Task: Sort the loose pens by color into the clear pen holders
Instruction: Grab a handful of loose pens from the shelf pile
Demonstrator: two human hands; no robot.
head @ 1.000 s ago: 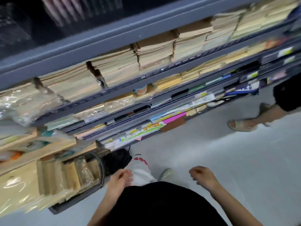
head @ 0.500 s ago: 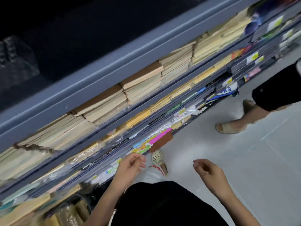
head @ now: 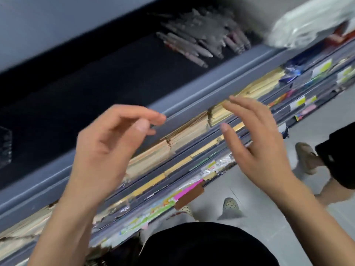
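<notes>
The worktop (head: 115, 83) was a dark, flat surface edged by a grey rim (head: 192, 104). A loose heap of pens (head: 203, 41) lay on it toward the far right, blurred. A white plastic bag (head: 311, 22) sat at its right end, over the rim. Below, shelves (head: 240, 120) carried stacked tan notebooks (head: 188, 129) and coloured packets (head: 153, 210).
</notes>
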